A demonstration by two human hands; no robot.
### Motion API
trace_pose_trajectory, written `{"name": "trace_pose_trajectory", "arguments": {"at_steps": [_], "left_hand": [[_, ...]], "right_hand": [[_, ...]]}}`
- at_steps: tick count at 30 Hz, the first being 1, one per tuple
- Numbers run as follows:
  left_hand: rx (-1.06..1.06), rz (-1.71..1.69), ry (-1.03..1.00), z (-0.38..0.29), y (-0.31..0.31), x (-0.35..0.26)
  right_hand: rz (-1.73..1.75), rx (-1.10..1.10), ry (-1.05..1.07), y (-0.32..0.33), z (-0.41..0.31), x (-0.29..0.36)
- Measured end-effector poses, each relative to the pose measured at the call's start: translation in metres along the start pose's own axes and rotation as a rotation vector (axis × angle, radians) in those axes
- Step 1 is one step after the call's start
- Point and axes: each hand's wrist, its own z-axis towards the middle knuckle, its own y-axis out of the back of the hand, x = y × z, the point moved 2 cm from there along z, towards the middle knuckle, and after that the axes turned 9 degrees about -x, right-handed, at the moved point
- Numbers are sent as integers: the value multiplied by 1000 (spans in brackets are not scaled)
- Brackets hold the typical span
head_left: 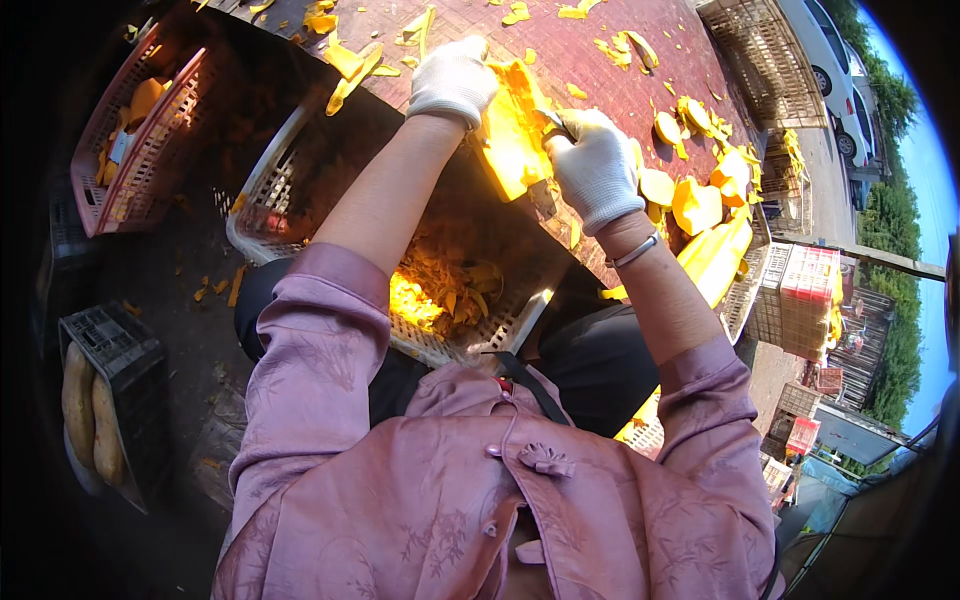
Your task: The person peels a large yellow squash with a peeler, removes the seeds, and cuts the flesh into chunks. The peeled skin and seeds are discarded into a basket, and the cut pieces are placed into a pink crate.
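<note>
My left hand [452,81], in a white knit glove, grips the upper left side of a bright orange piece of squash [511,142], which lies tilted over the near edge of the reddish table [540,41]. In my right hand [594,165], gloved too, is a small metal blade [551,117], its edge against the squash flesh; the fist hides the handle. Below the piece, between my knees, a white plastic basket [517,322] holds orange shreds and peelings [450,296]. Peel strips [352,71] are scattered over the tabletop.
Peeled squash chunks [697,206] crowd the table's right side. A pink basket [150,150] with squash pieces stands at the left, above a dark crate [112,345] with whole tan squashes [94,412]. Stacked crates [806,292] and parked cars [847,105] are at the right.
</note>
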Motion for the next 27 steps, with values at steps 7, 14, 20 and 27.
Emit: {"name": "trace_pose_trajectory", "arguments": {"at_steps": [7,14,20,27], "left_hand": [[-22,2,-23,-3,-5,-1],[-41,-71,5,-5,-13,17],[-43,-176,-41,-3,-17,13],[-128,-154,-30,2,-28,35]], "right_hand": [[-173,188,109,-42,4,8],[98,447,-85,6,-27,7],[222,260,-19,-18,-8,21],[52,439,282,39,-66,37]]}}
